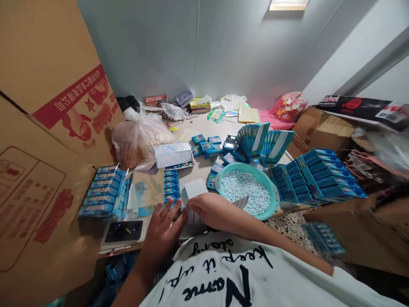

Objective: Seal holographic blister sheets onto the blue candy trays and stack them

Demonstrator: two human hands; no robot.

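Hands: the left hand (166, 226) and right hand (204, 208) are coming together at the fingertips; the left's outer fingers are spreading, the right's are curling inward. Whether either is pinching something small, I cannot tell.
White block: the block (194, 188) is sitting on the counter (200, 169) just beyond and partly under the right hand, seemingly kept central so both hands can reach it.
Bowl: right of the hands, the bowl (275, 199) is holding pale pellets (246, 187), its raised rim probably keeping them from rolling away.
Card box: ahead of the hands, the box (174, 155) is holding white cards on edge, perhaps for easy picking.
Blue packs: loose packs (206, 147) are lying beyond the block; fanned packs (252, 140) are standing behind the bowl; stacked packs (322, 175) are leaning farther right, likely to save space.
Phone: it (124, 231) is lying left of the left hand, apparently set aside.
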